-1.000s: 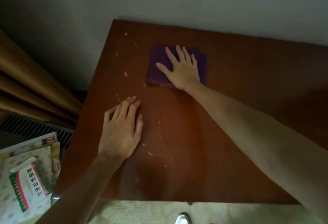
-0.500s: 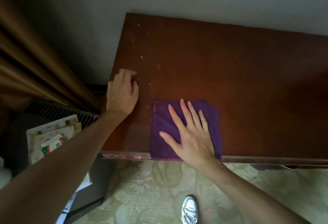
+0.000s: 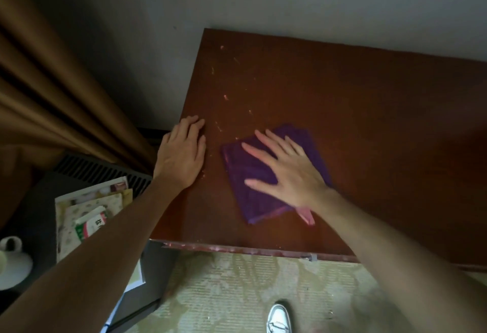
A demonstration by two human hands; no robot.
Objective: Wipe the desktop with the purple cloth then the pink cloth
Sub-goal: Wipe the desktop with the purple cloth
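A folded purple cloth (image 3: pixel 246 171) lies on the dark red-brown desktop (image 3: pixel 355 111), a little back from its front edge. My right hand (image 3: pixel 287 171) presses flat on the cloth with fingers spread and straight. A small pink strip (image 3: pixel 307 215) shows at the cloth's near right corner by my wrist. My left hand (image 3: pixel 181 153) rests flat on the desktop's left edge, to the left of the cloth. Small pale specks (image 3: pixel 225 96) dot the wood behind and between the hands. No separate pink cloth shows.
A grey wall (image 3: pixel 316 3) backs the desk, with a brown curtain (image 3: pixel 47 90) at left. Below the left edge stands a dark unit holding boxes and papers (image 3: pixel 87 216), with a white jar (image 3: pixel 13 259) beside it. A white shoe (image 3: pixel 279 318) stands on the patterned carpet.
The right hand slid the purple cloth from the desk's far side toward the front edge, then slightly back from it, turning it askew. The left hand shifted to the desk's left edge.
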